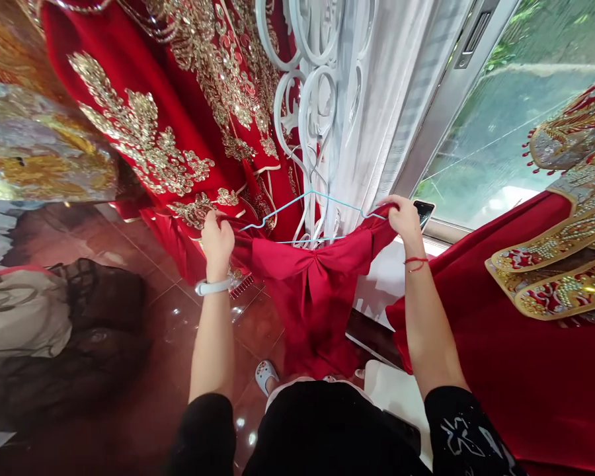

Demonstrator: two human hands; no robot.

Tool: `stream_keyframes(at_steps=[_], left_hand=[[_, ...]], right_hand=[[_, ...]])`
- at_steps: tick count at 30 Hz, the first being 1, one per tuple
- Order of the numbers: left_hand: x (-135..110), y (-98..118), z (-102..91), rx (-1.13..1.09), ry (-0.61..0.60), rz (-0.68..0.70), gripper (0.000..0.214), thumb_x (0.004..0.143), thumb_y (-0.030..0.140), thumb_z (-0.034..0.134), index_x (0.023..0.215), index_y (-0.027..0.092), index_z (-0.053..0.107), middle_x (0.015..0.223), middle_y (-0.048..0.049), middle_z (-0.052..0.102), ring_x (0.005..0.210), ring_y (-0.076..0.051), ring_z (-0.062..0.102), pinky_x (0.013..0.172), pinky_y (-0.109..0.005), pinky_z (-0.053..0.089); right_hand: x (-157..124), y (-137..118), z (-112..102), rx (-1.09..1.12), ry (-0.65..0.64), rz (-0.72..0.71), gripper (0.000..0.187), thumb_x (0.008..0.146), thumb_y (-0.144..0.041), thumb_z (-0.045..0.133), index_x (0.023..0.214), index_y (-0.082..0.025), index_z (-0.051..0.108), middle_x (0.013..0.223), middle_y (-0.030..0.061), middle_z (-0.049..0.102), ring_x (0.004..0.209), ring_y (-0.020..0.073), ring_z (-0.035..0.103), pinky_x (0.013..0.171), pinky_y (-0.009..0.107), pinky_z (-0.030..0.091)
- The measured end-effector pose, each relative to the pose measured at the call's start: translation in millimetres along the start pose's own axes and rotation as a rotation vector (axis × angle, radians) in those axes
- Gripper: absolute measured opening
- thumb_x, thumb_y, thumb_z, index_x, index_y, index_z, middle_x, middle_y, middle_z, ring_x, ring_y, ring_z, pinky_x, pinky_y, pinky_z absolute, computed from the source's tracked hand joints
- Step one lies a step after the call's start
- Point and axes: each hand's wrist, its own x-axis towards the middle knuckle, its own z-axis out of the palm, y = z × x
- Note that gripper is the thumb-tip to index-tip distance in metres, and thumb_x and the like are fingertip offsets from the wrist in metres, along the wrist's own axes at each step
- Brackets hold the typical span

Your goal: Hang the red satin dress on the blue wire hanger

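Note:
A plain red dress (312,284) with a folded, bow-like neckline hangs in front of me on a light blue hanger (288,203). My left hand (217,239) is closed on the dress's left shoulder part, thumb on top. On the other side, my right hand (400,217) pinches the right shoulder part, holding the fabric stretched out sideways. The hanger's arms show between the two hands, and its hook end reaches toward a white scrolled metal rack (305,99). Whether the hook rests on the rack I cannot tell.
Red garments with gold beading (143,125) hang at the upper left. At the right is another red garment with embroidered gold panels (550,264). A window (515,132) and a phone (425,211) lie beyond my right hand. A white stool (396,396) stands near my legs on the tiled floor (178,311).

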Motion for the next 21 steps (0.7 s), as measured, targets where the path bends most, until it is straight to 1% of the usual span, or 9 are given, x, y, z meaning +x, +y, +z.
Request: stream_keyframes(at_steps=[2,3,5,6,10,13,17,19,21], left_hand=[[-15.4,-0.7,-0.9,-0.052,0.09,-0.006,0.027,0.08,0.013,0.045,0.099,0.019,0.063,0.1,-0.0101,0.07,0.1,-0.026,0.067,0.101,-0.043,0.052],[-25.2,0.0,-0.1,-0.072,0.131,-0.008,0.028,0.08,0.012,0.044,0.099,0.02,0.062,0.101,-0.0093,0.07,0.1,-0.025,0.067,0.1,-0.041,0.052],[-45.8,0.9,3.7,-0.097,0.172,-0.019,0.029,0.08,0.011,0.042,0.098,0.02,0.062,0.104,-0.0091,0.07,0.102,-0.023,0.067,0.1,-0.039,0.051],[-55.5,0.5,6.3,-0.108,0.174,-0.027,0.029,0.079,0.011,0.042,0.099,0.019,0.062,0.106,-0.0098,0.071,0.104,-0.023,0.067,0.101,-0.039,0.051],[-84.3,-9.0,17.9,-0.187,0.097,-0.071,0.036,0.078,0.012,0.044,0.107,0.018,0.064,0.117,-0.0117,0.07,0.11,-0.023,0.065,0.103,-0.039,0.049],[-95.3,-18.3,23.1,-0.2,-0.008,-0.093,0.032,0.079,0.018,0.05,0.107,0.019,0.066,0.11,-0.0101,0.071,0.103,-0.024,0.064,0.1,-0.041,0.051],[-102.3,-23.3,22.4,-0.108,-0.046,-0.077,0.023,0.083,0.022,0.052,0.098,0.021,0.069,0.101,-0.0091,0.069,0.102,-0.026,0.062,0.101,-0.044,0.049],[-104.9,-23.9,19.6,-0.039,-0.037,-0.061,0.023,0.086,0.023,0.051,0.098,0.021,0.071,0.1,-0.0094,0.066,0.102,-0.026,0.061,0.102,-0.046,0.049],[-107.4,-25.2,16.8,0.064,-0.011,-0.054,0.021,0.086,0.027,0.055,0.097,0.022,0.072,0.103,-0.0108,0.064,0.104,-0.029,0.06,0.103,-0.051,0.047]], right_hand=[[-5.1,20.0,5.9,0.201,0.063,0.011,0.043,0.078,0.001,0.038,0.089,-0.011,0.078,0.099,0.0144,0.078,0.091,0.0206,0.068,0.087,0.032,0.05],[-10.0,29.8,11.2,0.268,0.125,0.045,0.039,0.077,-0.002,0.04,0.086,-0.01,0.078,0.095,0.0152,0.078,0.088,0.0206,0.067,0.086,0.032,0.05],[-24.2,48.0,23.5,0.32,0.244,0.129,0.032,0.074,-0.01,0.047,0.082,-0.01,0.078,0.088,0.0141,0.077,0.083,0.0225,0.068,0.084,0.035,0.052],[-33.1,56.3,29.3,0.337,0.27,0.152,0.03,0.072,-0.013,0.05,0.082,-0.011,0.078,0.086,0.0129,0.078,0.083,0.0238,0.068,0.084,0.037,0.053],[-73.4,84.9,44.7,0.392,0.209,0.174,0.025,0.068,-0.022,0.058,0.079,-0.018,0.08,0.087,0.0123,0.08,0.085,0.028,0.071,0.079,0.039,0.055],[-95.9,100.0,51.4,0.345,0.195,0.181,0.024,0.07,-0.036,0.063,0.076,-0.019,0.079,0.09,0.0149,0.081,0.087,0.0317,0.072,0.079,0.044,0.057],[-106.1,111.2,62.1,0.227,0.18,0.163,0.027,0.077,-0.042,0.059,0.068,-0.021,0.073,0.087,0.0166,0.079,0.086,0.0329,0.07,0.086,0.049,0.055],[-106.2,114.7,67.2,0.188,0.156,0.166,0.027,0.079,-0.041,0.056,0.067,-0.022,0.07,0.085,0.0148,0.078,0.085,0.0313,0.068,0.087,0.048,0.054],[-106.1,117.1,70.7,0.162,0.115,0.155,0.026,0.081,-0.039,0.055,0.068,-0.022,0.068,0.084,0.0128,0.075,0.086,0.0295,0.065,0.087,0.047,0.052]])
